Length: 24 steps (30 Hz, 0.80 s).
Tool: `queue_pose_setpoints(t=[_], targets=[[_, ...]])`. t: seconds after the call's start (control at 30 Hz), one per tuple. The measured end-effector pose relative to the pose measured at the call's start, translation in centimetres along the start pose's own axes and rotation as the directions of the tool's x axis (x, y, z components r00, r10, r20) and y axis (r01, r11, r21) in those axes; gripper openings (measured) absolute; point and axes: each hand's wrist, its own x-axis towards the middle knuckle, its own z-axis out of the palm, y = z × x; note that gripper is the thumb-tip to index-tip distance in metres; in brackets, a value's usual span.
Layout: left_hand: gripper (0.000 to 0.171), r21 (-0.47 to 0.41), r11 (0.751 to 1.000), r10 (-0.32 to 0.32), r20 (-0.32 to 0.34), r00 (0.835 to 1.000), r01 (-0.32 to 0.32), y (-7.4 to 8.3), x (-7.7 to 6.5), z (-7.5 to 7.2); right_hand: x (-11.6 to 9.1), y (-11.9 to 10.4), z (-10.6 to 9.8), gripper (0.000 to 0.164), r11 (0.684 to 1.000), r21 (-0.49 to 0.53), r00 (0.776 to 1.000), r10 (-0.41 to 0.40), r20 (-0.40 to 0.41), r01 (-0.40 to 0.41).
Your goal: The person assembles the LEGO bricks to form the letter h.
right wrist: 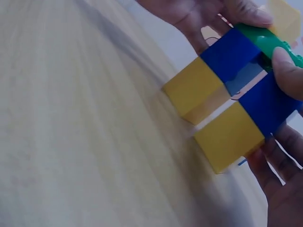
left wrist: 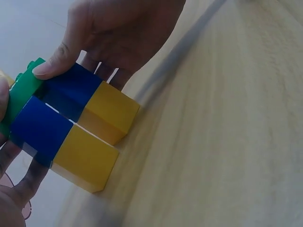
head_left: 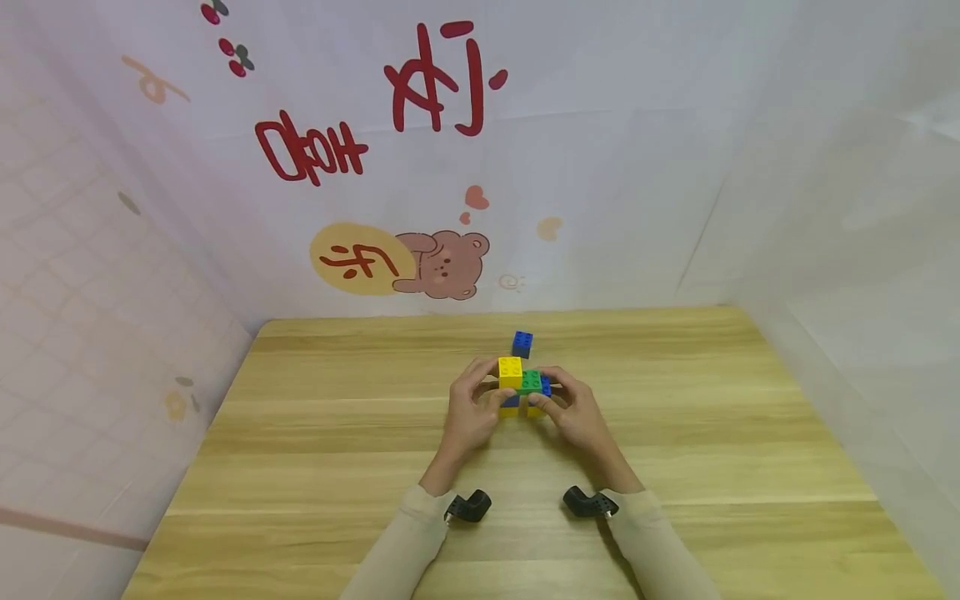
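Note:
Both hands hold a toy-brick build with two columns, each a yellow brick (left wrist: 87, 158) below a blue brick (left wrist: 43, 128). A green brick (head_left: 531, 382) bridges the columns, and another yellow brick (head_left: 510, 372) sits on its left end. My left hand (head_left: 474, 408) grips the left side, its thumb against the green brick and its fingers behind. From the right, my right hand (head_left: 577, 408) grips the other column; its thumb lies at the green brick's edge. A narrow gap separates the columns. I cannot tell whether the lower bricks touch the table.
One loose blue brick (head_left: 522, 344) lies just behind the build on the wooden table (head_left: 337, 467). A white printed sheet (head_left: 615, 208) stands along the table's back edge, with more sheeting at both sides. Black wrist devices (head_left: 469, 506) sit by the cuffs.

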Motion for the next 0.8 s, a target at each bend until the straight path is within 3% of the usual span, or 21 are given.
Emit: queue_pose_setpoints(t=[0.23,0.47,0.8], targets=[[0.039,0.017,0.998,-0.061,0.022,0.998,0.06,0.3,0.2,-0.4,0.0,-0.5,-0.7,0.033,1.0,-0.014,0.999,0.012,0.039,-0.011],[0.035,-0.022,0.997,-0.073,0.03,0.997,0.074,3.8,0.2,-0.7,-0.1,-0.9,-1.2,0.04,0.998,-0.06,0.999,0.024,0.027,-0.022],[0.034,-0.006,0.999,-0.049,0.019,0.999,0.049,3.7,-0.3,-1.4,0.2,-1.0,-1.8,0.048,0.997,-0.08,1.0,0.016,0.019,-0.015]])
